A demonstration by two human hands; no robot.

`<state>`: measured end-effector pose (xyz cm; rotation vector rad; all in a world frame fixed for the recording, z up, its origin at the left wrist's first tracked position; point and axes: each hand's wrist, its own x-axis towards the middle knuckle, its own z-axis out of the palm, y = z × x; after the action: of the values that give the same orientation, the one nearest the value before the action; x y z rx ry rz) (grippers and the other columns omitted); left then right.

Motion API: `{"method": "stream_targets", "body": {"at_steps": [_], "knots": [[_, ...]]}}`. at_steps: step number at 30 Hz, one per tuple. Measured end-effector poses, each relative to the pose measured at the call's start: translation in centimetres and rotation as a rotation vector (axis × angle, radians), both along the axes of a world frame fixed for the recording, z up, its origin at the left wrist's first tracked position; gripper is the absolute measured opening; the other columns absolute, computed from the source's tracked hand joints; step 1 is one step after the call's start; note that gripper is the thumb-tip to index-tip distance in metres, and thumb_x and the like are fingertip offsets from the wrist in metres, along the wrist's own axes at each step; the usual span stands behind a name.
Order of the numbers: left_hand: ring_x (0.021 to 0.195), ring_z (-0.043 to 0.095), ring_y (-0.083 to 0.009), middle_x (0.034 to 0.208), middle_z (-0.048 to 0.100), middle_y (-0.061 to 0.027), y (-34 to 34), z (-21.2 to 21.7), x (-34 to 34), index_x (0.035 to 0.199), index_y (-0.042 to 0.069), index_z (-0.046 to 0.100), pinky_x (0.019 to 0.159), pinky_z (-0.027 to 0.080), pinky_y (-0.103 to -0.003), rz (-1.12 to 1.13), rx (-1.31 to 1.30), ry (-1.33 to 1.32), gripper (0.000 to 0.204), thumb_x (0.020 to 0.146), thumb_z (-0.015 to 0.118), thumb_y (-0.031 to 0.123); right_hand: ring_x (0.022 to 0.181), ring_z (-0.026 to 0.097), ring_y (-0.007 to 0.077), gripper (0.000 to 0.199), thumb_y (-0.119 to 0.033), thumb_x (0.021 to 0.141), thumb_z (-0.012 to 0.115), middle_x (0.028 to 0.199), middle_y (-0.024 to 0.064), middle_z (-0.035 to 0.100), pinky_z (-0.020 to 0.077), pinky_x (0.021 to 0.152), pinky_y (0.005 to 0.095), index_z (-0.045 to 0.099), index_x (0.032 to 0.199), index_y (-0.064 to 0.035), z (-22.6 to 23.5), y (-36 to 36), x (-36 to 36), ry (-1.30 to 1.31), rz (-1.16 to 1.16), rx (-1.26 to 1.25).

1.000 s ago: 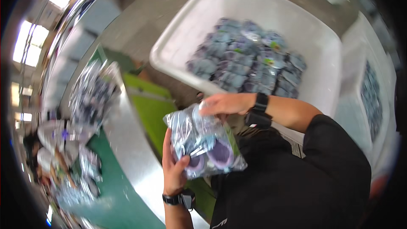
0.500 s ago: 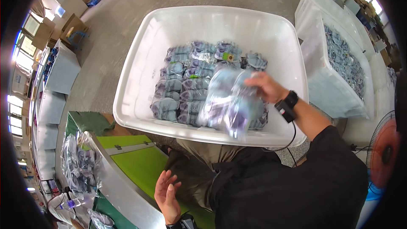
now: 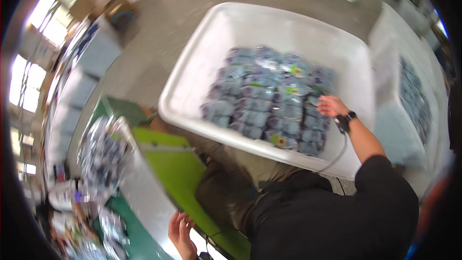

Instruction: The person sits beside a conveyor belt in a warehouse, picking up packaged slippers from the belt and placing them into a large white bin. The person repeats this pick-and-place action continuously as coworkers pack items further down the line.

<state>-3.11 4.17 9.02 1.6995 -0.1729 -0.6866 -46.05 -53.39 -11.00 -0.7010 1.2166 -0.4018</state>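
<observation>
A large white plastic tub (image 3: 192,58) stands before me, slightly tilted in view. Inside it, rows of clear-bagged grey-blue and purple slippers (image 3: 255,106) lie side by side; blur hides their finer detail. My right hand (image 3: 332,107), with a dark band and a cabled device at the wrist, is over the right-hand row of bags. Its fingers are loosely apart and nothing shows in them. Low on the left, my left hand (image 3: 182,233) hovers by the metal table edge, fingers parted and holding nothing.
A steel-edged table (image 3: 149,188) with a lime-green panel (image 3: 168,163) stands at my left. On it sits a clear bag of similar slippers (image 3: 103,154), with more bags nearer me. Another white bin (image 3: 399,125), filled with bagged items, stands at the right.
The bagged slippers in my right hand have been let go into the tub. That hand has drawn right; my left hand is lower, nearer the table. The whole view has turned.
</observation>
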Motion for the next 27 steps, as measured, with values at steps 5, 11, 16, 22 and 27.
{"method": "stream_targets", "body": {"at_steps": [5, 11, 16, 22, 27], "knots": [[0.102, 0.067, -0.0236, 0.123, 0.065, -0.0165, 3.9, 2.0, 3.2, 0.137, -0.005, 0.052, 0.087, 0.057, -0.036, 0.095, -0.003, 0.001, 0.043, 0.100, 0.060, 0.014, 0.065, 0.060, 0.0117, 0.017, -0.027, 0.100, 0.063, 0.079, 0.0005, 0.062, 0.0474, 0.055, 0.0266, 0.064, 0.103, -0.0106, 9.1, 7.6, 11.4, -0.104, 0.249, -0.166], [0.104, 0.064, -0.0150, 0.119, 0.068, -0.0091, 12.1, 2.0, 9.9, 0.137, -0.001, 0.056, 0.089, 0.052, -0.030, 0.166, 0.096, -0.101, 0.046, 0.098, 0.066, 0.023, 0.076, 0.065, 0.0161, 0.039, -0.043, 0.098, 0.061, 0.091, 0.0017, 0.066, 0.0503, 0.062, 0.0313, 0.061, 0.121, -0.0118, 9.8, 11.2, 18.8, -0.117, 0.440, -0.200], [0.103, 0.063, -0.0130, 0.117, 0.071, -0.0080, 18.9, -1.2, 17.9, 0.132, -0.001, 0.061, 0.087, 0.050, -0.028, 0.449, 0.184, -0.192, 0.048, 0.094, 0.072, 0.027, 0.071, 0.066, 0.0173, 0.031, -0.033, 0.100, 0.059, 0.085, 0.0045, 0.065, 0.0510, 0.057, 0.0289, 0.059, 0.117, -0.0074, 11.0, 14.1, 23.3, -0.090, 0.640, -0.211], [0.111, 0.065, -0.0218, 0.125, 0.068, -0.0176, 27.8, -6.2, 29.4, 0.133, -0.004, 0.059, 0.092, 0.051, -0.033, 0.866, 0.358, -0.377, 0.057, 0.087, 0.077, 0.025, 0.100, 0.070, 0.0231, 0.037, -0.015, 0.103, 0.055, 0.120, 0.0155, 0.067, 0.0592, 0.080, 0.0313, 0.053, 0.136, 0.0013, 14.5, 17.0, 25.0, -0.108, 0.985, -0.530], [0.116, 0.064, -0.0300, 0.128, 0.065, -0.0235, 31.3, -8.6, 37.0, 0.141, -0.004, 0.052, 0.095, 0.051, -0.038, 1.072, 0.574, -0.411, 0.073, 0.085, 0.078, 0.035, 0.095, 0.071, 0.0199, 0.035, -0.015, 0.101, 0.060, 0.109, 0.0120, 0.068, 0.0598, 0.076, 0.0316, 0.056, 0.133, -0.0021, 13.2, 16.8, 25.7, -0.085, 1.162, -0.883]]}}
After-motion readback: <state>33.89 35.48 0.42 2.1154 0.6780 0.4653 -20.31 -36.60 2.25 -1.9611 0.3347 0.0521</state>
